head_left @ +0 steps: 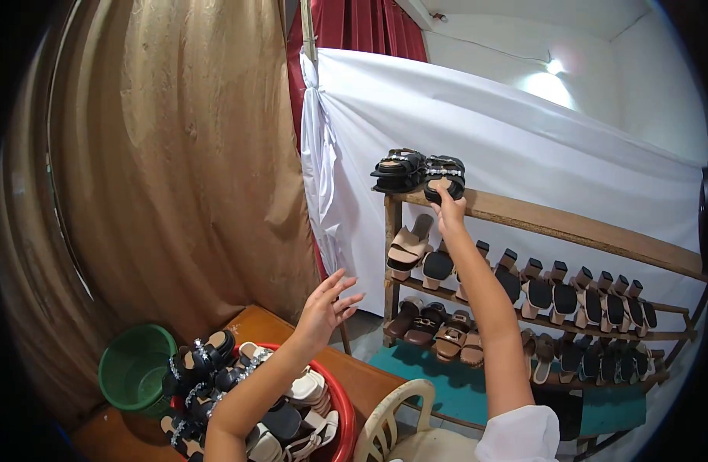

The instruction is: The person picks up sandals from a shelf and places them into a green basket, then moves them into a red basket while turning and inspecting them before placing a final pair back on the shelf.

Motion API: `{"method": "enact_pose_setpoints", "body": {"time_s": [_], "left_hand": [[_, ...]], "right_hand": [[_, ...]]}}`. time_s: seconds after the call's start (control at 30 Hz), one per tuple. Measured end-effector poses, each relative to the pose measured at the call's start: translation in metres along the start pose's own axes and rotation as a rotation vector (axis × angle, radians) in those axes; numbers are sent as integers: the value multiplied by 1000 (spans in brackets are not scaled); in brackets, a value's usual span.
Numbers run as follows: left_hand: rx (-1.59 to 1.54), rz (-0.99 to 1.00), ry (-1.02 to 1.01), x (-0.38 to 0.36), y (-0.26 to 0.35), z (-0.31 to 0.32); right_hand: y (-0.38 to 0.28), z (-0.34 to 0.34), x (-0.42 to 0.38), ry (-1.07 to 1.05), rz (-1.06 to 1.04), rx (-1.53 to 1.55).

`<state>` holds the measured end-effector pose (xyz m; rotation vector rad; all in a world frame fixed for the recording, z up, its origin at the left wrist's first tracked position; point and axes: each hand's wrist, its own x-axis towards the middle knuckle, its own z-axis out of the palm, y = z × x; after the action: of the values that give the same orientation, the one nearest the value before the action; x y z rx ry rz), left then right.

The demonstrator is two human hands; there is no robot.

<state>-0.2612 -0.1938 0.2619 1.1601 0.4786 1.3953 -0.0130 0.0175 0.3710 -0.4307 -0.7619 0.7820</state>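
My right hand [451, 212] reaches up to the left end of the rack's top board, its thumb on the insole of a black sandal [445, 171] with a jewelled strap. The rest of its fingers are mostly hidden. Right beside that sandal, more black sandals [398, 171] with sparkly straps are stacked. My left hand [328, 312] hangs in the air with its fingers spread and nothing in it. Below it a red tub [344, 408] is heaped with black jewelled sandals [204, 362] and white sandals [311, 387].
The wooden rack [569, 229] carries rows of heeled sandals and slides on its lower shelves. A green basin [130, 369] sits on the brown table [254, 319]. A cream plastic chair [415, 443] stands in front. Brown curtain [177, 169] and white cloth [477, 115] hang behind.
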Motion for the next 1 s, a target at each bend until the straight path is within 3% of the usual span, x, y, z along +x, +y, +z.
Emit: {"method": "enact_pose_setpoints", "body": {"time_s": [0.07,0.33,0.43,0.77,0.87,1.0], "left_hand": [[-4,14,33,-2,1,-5],[-12,75,125,-6,12,-23],[-19,93,150,-8,16,-25],[-26,157,190,-14,18,-33],[-30,144,193,-14,13,-35],[-30,127,203,-17,9,-36]], "right_hand": [[6,17,-1,121,-28,25],[21,41,5,151,-26,-80],[55,40,36,229,-83,-137],[73,31,53,258,-53,-319],[35,38,9,137,9,-87],[37,33,5,110,15,-172]]}}
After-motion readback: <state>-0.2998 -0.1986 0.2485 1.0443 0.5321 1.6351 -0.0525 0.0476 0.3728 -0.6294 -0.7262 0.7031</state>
